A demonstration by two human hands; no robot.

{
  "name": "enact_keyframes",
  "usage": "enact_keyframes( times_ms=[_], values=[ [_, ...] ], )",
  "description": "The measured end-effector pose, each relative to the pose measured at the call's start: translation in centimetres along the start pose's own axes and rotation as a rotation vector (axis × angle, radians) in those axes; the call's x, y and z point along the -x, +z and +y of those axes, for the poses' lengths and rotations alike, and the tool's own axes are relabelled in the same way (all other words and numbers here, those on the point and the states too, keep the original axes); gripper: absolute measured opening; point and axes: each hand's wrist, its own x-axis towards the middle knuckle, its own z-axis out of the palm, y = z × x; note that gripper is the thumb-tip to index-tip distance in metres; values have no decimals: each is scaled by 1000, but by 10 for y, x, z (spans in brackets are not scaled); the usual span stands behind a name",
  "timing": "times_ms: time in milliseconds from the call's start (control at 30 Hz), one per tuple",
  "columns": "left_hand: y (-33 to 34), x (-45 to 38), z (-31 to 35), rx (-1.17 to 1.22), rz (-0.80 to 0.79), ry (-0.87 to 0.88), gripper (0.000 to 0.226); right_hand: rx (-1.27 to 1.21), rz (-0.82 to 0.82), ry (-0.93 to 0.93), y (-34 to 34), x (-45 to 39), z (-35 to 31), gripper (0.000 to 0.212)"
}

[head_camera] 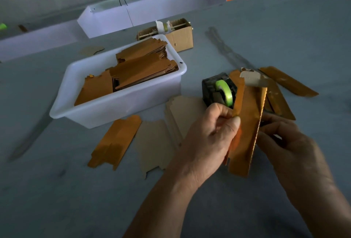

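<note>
Beside the tape dispenser [209, 88], left hand [207, 139] and right hand [292, 144] pinch 1 cardboard strip [247, 121], fingers curled.

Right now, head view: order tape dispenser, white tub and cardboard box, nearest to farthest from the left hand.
1. tape dispenser, just beyond the left hand.
2. white tub, further left.
3. cardboard box, behind the tub.

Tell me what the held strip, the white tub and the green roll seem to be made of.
The strip looks like corrugated cardboard: wavy fluting shows along its right edge, and its orange-brown face is smooth, glossy. The tub is likely plastic: milky white, translucent, rounded moulded rim. The roll is probably tape, bright green with a sheen; plastic or paper, I cannot tell.
</note>
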Motion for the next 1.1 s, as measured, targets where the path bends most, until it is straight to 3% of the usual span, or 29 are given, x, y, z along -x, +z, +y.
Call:
enact_keyframes(
  times_ms=[333,633,1000,1100],
  values=[
    [17,6,-2,-331,142,238,10,180,2,-75,-3,-2,-10,21],
    [25,7,5,-389,176,204,6,351,40,-107,-1,-5,-21,32],
    [27,6,9,-403,184,143,5,346,-2,-26,-9,-15,-8,27],
    [27,7,9,-375,182,134,6,204,8,-5,-24,-12,8,15]
  ],
)
